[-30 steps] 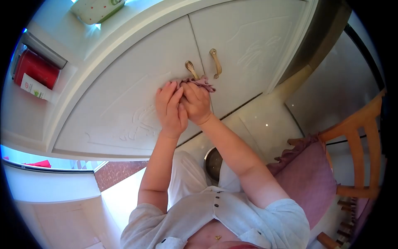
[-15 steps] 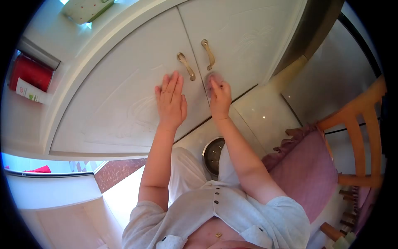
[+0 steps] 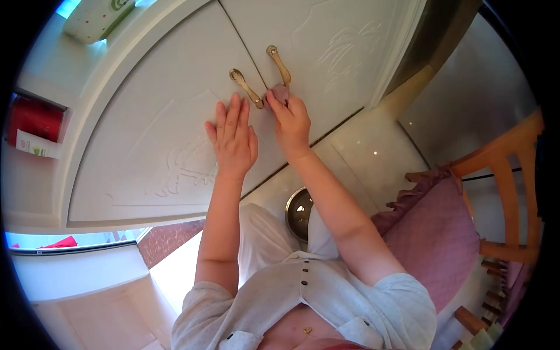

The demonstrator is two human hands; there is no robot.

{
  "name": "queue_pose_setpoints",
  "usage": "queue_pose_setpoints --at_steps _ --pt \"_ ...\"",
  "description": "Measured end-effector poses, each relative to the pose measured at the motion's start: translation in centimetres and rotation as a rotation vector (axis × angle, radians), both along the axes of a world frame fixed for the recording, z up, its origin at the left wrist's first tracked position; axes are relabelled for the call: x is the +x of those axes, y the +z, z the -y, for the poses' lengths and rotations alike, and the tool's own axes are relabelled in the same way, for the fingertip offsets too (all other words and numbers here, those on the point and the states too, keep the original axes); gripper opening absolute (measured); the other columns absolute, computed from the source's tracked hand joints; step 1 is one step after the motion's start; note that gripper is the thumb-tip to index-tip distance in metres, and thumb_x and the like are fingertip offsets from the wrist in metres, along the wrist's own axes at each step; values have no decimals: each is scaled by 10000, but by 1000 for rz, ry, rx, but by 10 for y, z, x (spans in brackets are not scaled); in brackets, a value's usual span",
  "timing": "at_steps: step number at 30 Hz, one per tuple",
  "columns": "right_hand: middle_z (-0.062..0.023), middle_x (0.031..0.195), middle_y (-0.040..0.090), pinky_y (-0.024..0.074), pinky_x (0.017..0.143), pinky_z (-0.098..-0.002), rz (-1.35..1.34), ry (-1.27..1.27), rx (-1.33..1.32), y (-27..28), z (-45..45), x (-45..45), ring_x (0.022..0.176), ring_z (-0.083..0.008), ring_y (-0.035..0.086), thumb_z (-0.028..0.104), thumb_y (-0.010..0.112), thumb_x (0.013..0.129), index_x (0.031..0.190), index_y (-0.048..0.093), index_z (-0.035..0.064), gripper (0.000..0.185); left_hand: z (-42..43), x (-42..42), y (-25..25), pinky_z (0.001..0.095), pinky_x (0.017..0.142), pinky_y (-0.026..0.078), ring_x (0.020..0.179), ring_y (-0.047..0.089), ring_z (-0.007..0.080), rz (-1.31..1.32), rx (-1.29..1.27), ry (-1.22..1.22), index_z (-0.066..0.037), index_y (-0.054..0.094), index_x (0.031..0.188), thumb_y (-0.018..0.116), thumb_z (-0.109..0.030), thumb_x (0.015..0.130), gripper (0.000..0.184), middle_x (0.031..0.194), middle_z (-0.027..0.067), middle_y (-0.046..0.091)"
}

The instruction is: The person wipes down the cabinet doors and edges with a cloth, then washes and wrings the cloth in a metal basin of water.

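Note:
My left hand (image 3: 234,139) lies flat on the left white cabinet door (image 3: 146,157), fingers stretched out just below the left gold handle (image 3: 246,87). My right hand (image 3: 291,127) is closed on a small pinkish cloth (image 3: 280,94), pressed near the seam between the two doors. The cloth is bunched up and partly hidden by my fingers. It sits close to the lower ends of the left handle and the right gold handle (image 3: 279,65). Raised line patterns show on both doors.
A metal bowl (image 3: 298,214) with liquid in it stands on the floor between my legs. To the right is a wooden chair (image 3: 507,192) with a pink cushion (image 3: 431,245). A white tube (image 3: 35,143) and a red container (image 3: 36,121) stand in an open shelf at left.
My right hand has moved left and slightly up with the cloth, closer to the handles. My left hand stays flat on the door. The view has shifted a little.

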State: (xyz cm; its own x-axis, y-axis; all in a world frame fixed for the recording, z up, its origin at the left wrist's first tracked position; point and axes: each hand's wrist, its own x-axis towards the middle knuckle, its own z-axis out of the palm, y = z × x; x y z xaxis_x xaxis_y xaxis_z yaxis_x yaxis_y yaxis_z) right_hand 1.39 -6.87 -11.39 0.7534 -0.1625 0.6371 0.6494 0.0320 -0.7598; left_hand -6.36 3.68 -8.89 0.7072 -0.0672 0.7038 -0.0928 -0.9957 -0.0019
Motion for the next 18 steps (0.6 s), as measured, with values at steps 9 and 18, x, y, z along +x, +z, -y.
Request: queue_pose_setpoints --at_steps 9,18 --pt "-78 808 603 435 631 -344 37 -215 -155 -3 -5 -11 733 -243 551 119 592 910 897 631 7 119 -1 -7 10 453 1141 -72 1448 164 273 -38 -60 -79 -63 480 1371 487 -79 858 513 1503 91 348" --pt "-83 851 616 468 681 -344 -157 78 71 21 -1 -9 787 -245 574 51 586 886 931 639 10 81 3 -6 10 470 1136 -76 1449 153 290 -65 -38 -26 -81 473 1381 488 -121 870 512 1507 92 341"
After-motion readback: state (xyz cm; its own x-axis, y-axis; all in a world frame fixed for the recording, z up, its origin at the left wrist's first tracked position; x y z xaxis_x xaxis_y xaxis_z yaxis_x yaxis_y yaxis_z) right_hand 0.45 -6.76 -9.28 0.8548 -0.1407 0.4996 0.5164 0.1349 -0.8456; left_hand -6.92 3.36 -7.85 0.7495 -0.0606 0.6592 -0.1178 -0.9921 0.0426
